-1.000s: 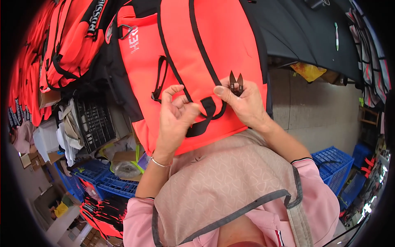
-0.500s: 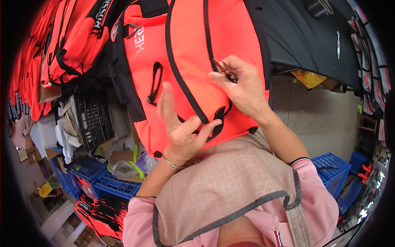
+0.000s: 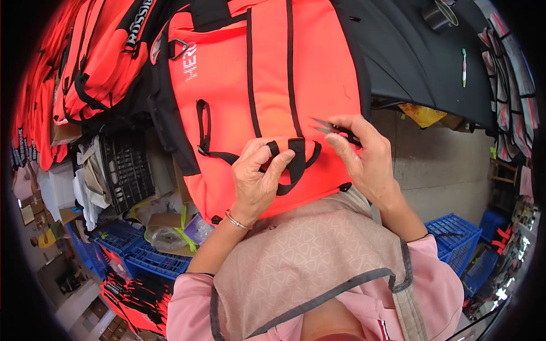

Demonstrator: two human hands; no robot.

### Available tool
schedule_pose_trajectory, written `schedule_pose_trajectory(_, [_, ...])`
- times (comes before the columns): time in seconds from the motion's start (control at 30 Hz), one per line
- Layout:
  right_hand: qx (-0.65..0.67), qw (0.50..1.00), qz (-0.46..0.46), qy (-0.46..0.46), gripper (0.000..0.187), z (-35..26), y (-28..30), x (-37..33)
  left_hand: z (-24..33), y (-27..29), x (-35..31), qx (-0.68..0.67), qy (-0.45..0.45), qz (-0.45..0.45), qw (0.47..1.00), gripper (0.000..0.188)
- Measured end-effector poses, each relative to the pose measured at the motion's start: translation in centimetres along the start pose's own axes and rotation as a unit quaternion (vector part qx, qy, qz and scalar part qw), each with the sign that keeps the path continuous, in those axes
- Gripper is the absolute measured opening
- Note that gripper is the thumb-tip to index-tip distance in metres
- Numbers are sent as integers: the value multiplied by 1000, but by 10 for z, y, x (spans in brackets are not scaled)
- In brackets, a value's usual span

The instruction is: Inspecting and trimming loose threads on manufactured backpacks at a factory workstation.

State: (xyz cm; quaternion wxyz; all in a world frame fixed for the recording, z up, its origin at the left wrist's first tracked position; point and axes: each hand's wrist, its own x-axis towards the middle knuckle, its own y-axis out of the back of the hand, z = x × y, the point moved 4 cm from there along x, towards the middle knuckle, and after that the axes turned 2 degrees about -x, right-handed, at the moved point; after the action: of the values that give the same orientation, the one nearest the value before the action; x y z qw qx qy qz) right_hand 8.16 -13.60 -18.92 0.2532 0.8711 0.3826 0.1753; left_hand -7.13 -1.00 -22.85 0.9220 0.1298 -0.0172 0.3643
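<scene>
From where I stand, a red-orange bag point(image 3: 327, 62) with black sides lies flat along the left part of a black-covered table point(image 3: 409, 51), its lower end reaching past the near edge to the person's beige apron point(image 3: 307, 244). The left hand point(image 3: 253, 179) has thumb and fingers pinched on black webbing point(image 3: 297, 162) at the lower end of the bag's shoulder strap point(image 3: 272, 74). The right hand point(image 3: 372, 165) grips small dark snips point(image 3: 344, 133), their points parted and aimed left, just beside the strap's right border and above the bag. Left of the strap, a thin black loop point(image 3: 206, 122) rests on the red-orange panel. Over by the table's right edge lies a green-and-white toothbrush point(image 3: 464, 68), with a metal cup point(image 3: 441, 17) farther up. A yellow plastic bag point(image 3: 422, 115) shows beneath the near edge. A blue crate point(image 3: 452, 233) stands low at the person's right; more red-orange bags point(image 3: 105, 51) are heaped off to the left.
</scene>
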Motion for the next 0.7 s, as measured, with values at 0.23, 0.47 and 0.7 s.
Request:
schedule_pose_trajectory(0.23, [-167, 972, 43, 158, 24, -10, -4, -5, -3, -2, 0, 1, 29, 6, 1000, 14])
schedule_pose_trajectory(0.47, [-178, 971, 23, 157, 18, -10, -9, -3, -5, -1, 0, 20, 4, 15, 1000, 13])
schedule_pose_trajectory(0.7, [-180, 971, -9, 155, 19, -8, -4, 2, -5, -2, -1, 49, -8, 5, 999, 15])
